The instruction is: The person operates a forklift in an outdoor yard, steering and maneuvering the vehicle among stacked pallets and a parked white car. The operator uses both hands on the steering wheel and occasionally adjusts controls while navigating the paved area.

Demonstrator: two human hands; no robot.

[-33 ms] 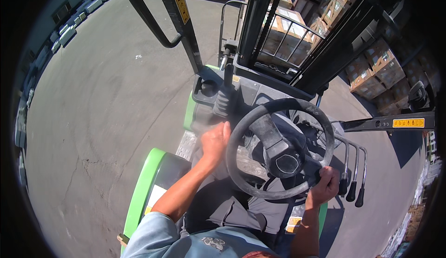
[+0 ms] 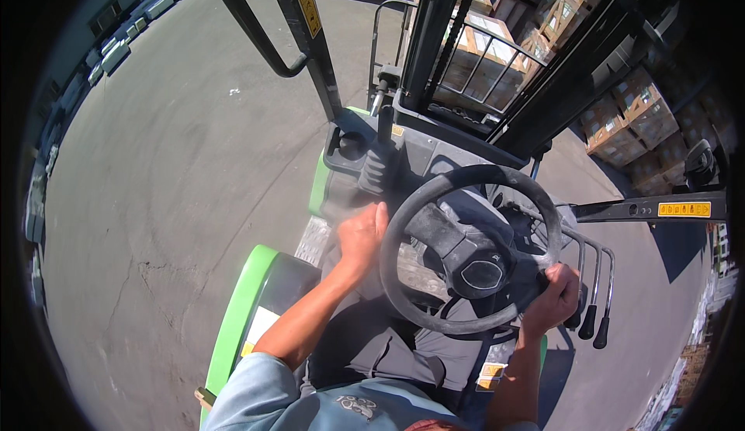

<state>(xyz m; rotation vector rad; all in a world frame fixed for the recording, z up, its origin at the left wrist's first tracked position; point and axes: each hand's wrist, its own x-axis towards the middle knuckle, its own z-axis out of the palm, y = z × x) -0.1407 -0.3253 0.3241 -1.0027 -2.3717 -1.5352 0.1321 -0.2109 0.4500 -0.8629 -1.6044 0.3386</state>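
Steering wheel (image 2: 475, 264) of a forklift, right hand (image 2: 554, 297) on the rim, left hand (image 2: 362, 237) just beside it.
We place the wheel directly ahead of the seated person's lap; right hand curled closed around the wheel's lower-right rim, thumb side partly hidden; left hand loosely fisted, thumb up, just outside the wheel's left rim, and we can't tell whether it touches the rim or holds anything; right of the wheel, close by the right hand, we tag three control levers (image 2: 587, 322) with black knobs; beyond the wheel to the left, an upright lever with ribbed black boot (image 2: 374, 171); farther beyond the wheel, the mast (image 2: 419, 51); right of that, wood-framed crates (image 2: 630, 113); left of the wheel and nearer us, a green fender (image 2: 242, 311).
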